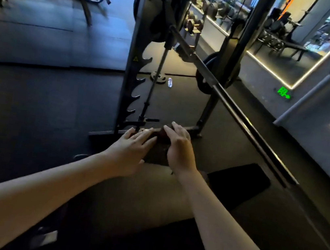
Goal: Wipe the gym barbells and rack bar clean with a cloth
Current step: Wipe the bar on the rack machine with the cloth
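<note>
The left hand [131,149] and right hand [179,150] both reach forward, fingers nearly straight and curled round nothing. A dark bundle, probably the cloth [161,137], lies between them in dim light, under the right fingertips and just beside the left ones. The rack bar [236,111] slants past to the right of the right hand, well apart from it.

Bottle [170,82] lies beside plate [153,77], left of barbell [236,111].
</note>
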